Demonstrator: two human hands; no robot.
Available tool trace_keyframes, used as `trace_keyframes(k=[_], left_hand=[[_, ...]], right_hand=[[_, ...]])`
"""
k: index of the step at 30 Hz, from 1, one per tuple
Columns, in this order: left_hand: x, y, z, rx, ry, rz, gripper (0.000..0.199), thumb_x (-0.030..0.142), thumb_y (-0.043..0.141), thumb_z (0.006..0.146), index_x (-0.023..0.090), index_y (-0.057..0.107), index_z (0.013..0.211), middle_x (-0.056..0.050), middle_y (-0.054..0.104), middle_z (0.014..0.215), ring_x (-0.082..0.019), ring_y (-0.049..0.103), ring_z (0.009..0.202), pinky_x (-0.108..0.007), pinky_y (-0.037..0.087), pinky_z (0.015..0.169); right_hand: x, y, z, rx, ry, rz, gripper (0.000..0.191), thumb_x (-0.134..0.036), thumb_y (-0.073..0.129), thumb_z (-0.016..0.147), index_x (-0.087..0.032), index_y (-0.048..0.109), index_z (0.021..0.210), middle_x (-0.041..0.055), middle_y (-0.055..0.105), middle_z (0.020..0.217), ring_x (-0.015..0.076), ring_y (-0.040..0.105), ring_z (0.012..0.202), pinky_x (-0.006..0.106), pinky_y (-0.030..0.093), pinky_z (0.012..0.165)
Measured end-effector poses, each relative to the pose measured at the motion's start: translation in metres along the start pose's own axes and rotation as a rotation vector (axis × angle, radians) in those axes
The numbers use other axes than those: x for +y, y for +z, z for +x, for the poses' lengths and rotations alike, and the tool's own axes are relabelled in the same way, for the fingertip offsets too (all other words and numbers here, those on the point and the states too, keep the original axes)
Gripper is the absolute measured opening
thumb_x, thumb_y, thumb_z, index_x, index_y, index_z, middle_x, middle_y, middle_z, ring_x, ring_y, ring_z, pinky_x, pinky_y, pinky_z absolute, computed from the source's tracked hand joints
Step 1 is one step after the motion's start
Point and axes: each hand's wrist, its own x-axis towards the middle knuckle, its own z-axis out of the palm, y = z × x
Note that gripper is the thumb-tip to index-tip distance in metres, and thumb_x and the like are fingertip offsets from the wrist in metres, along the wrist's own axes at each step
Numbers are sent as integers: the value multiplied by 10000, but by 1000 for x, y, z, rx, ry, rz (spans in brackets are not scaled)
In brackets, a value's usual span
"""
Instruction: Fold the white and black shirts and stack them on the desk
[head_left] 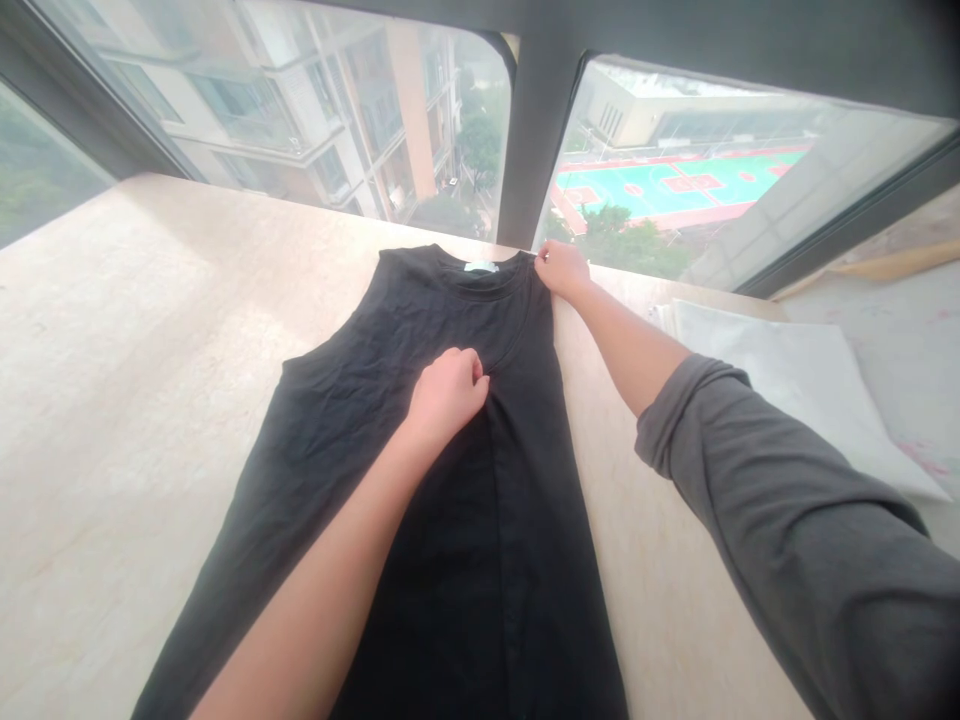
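A black sleeveless top [337, 330] lies spread on a pale marble-look surface, its round neckline towards the window and a small light label inside the collar. Its right side is folded inward, with an armhole edge curving across the front. My left hand [450, 390] is closed in a pinch on the fabric near the lower end of that armhole. At the right shoulder, beside the neckline, my right hand [561, 268] pinches the top's corner. The lower end of the garment runs out of view, partly behind my left forearm.
The pale ledge [90, 400] extends to both sides of the garment. Dark window frames [529, 130] border its far edge. On the right lies a folded white, plastic-looking sheet [780, 370], next to light patterned fabric [907, 340].
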Motion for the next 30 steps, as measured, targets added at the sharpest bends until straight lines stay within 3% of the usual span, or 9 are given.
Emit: trace_keyframes(k=[4,8,12,17,21,25,30], left_hand=[[4,4,-13,66,12,28,259,319,547,936,180,607,1147,-76,629,1087,-203,639,904,-329,503,809],[6,2,-46,79,98,84,320,283,524,950,170,563,1247,-95,595,1176,-215,630,977,-335,522,849],[16,7,-111,30,168,166,316,244,477,967,155,560,1259,-109,609,1171,-240,609,1085,-364,513,941],[43,24,-211,-172,95,90,392,242,436,975,166,532,1348,-92,688,1030,-224,691,907,-355,571,785],[59,40,-275,-212,42,19,469,241,432,965,178,472,1429,-85,732,1009,-218,724,870,-322,578,729],[62,53,-314,-209,1,-35,575,217,442,938,163,378,1506,-104,736,1117,-207,739,895,-279,576,716],[52,56,-339,-167,-83,-178,439,257,421,974,252,528,1400,7,700,793,-118,659,596,-190,501,569]], right_hand=[[-11,-5,-29,93,-28,-4,406,-236,492,929,-125,558,1314,193,573,1312,338,541,1197,500,461,1004],[-24,-10,-95,153,-117,74,452,-251,477,922,-123,534,1352,188,520,1378,338,471,1296,502,416,1090],[-33,-10,-193,129,-249,219,466,-261,408,939,-151,549,1369,156,504,1426,276,441,1370,432,351,1188],[-29,-15,-297,-45,-334,262,462,-291,407,950,-262,578,1379,90,477,1501,281,391,1439,503,324,1217],[-22,-29,-342,-74,-293,288,480,-307,413,959,-304,545,1420,79,462,1525,286,370,1462,556,333,1213],[-19,-40,-380,-84,-231,337,486,-352,413,969,-363,505,1447,60,456,1530,264,375,1463,553,348,1215],[-20,-44,-423,-106,-196,411,463,-386,432,978,-360,525,1431,57,464,1524,270,393,1451,549,366,1206]])
